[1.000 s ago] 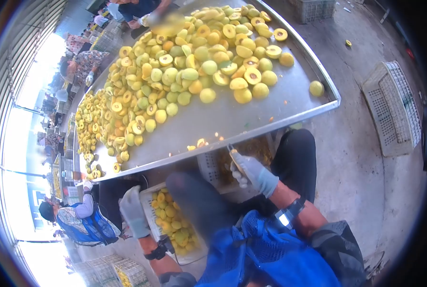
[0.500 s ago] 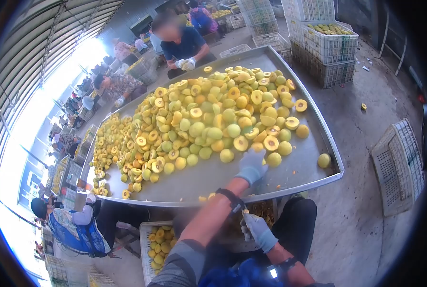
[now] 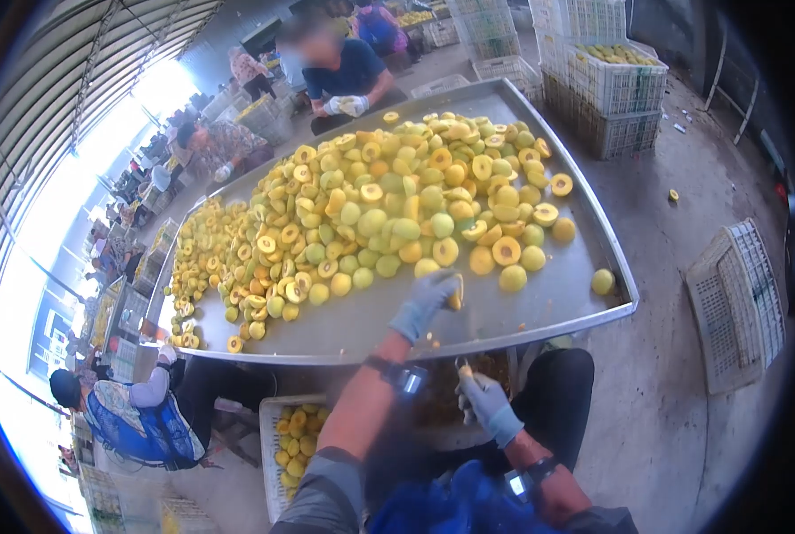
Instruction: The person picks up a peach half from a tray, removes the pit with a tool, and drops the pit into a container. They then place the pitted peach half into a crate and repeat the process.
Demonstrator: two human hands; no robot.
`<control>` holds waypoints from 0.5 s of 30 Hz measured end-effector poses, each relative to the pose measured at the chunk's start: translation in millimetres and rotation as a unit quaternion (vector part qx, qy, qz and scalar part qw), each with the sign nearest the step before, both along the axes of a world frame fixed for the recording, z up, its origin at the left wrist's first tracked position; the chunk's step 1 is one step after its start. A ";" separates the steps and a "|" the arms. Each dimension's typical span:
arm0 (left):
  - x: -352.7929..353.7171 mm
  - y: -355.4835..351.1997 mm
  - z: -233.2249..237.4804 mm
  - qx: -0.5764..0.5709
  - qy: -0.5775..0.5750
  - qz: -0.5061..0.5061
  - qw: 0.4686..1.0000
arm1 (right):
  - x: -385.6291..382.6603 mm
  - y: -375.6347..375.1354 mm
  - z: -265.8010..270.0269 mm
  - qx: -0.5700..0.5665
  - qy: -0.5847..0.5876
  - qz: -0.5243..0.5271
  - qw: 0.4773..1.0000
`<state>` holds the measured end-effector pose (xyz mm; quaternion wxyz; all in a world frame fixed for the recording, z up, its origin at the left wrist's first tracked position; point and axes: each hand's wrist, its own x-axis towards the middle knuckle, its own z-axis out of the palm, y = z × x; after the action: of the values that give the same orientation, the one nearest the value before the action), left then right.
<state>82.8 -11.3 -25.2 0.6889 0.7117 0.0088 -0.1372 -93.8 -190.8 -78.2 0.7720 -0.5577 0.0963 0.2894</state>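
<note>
A big pile of yellow fruit halves lies on a long steel table. My left hand, in a pale blue glove, is over the table near its front edge and is closed on one yellow fruit half. My right hand, also gloved, is lower, below the table's edge above my lap, gripping a small knife with its blade pointing up. Both wrists wear black bands.
A white crate of fruit sits on the floor by my left knee. An empty crate lies tipped on the concrete at right; stacked crates stand behind the table. Other workers sit at the far end and lower left.
My left hand rose from beside the floor crate, reached onto the table and drew back towards me with a fruit half. The right hand with the knife stayed low. The view tilted up.
</note>
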 end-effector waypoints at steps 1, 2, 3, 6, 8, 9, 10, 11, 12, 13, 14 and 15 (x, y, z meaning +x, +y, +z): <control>-22.3 10.8 15.0 -0.161 0.048 0.037 0.985 | 2.7 -2.4 10.4 0.007 -0.008 -0.004 1.000; -44.3 18.3 16.0 -0.136 -0.010 0.057 0.989 | 3.0 -5.5 16.7 0.013 -0.013 -0.008 1.000; -64.2 24.4 14.3 -0.111 -0.069 0.077 0.988 | 2.6 -6.2 20.9 0.006 -0.034 0.001 0.999; -110.9 21.4 39.0 -0.058 -0.132 0.116 0.983 | 2.8 -1.7 42.2 0.030 -0.062 0.015 0.997; -135.4 22.2 45.7 -0.007 -0.162 0.128 0.979 | -1.7 2.6 62.8 -0.014 -0.125 0.040 0.991; -144.6 19.8 43.6 0.029 -0.191 0.127 0.973 | -3.6 6.1 74.5 -0.042 -0.155 0.051 0.986; -151.2 18.4 41.1 0.062 -0.223 0.126 0.965 | -6.2 9.1 80.5 -0.071 -0.187 0.062 0.978; -158.6 19.6 38.8 0.144 -0.241 0.114 0.953 | -8.1 13.9 73.3 -0.102 -0.252 0.051 0.961; -166.5 21.4 36.8 0.225 -0.258 0.102 0.934 | -10.7 15.8 77.2 -0.118 -0.258 0.054 0.957; -171.4 22.3 35.2 0.304 -0.275 0.090 0.908 | -11.8 17.6 83.8 -0.133 -0.265 0.058 0.953; -170.2 22.7 23.5 0.144 -0.227 0.101 0.958 | -12.0 17.9 89.5 -0.147 -0.272 0.062 0.949; -165.9 23.4 2.7 -0.019 -0.172 0.110 0.979 | -11.6 17.1 93.4 -0.163 -0.269 0.065 0.947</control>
<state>-83.1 12.1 -22.5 0.7043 0.7063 -0.0339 0.0635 -105.4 -173.7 15.2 0.6468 -0.7384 -0.1053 0.1590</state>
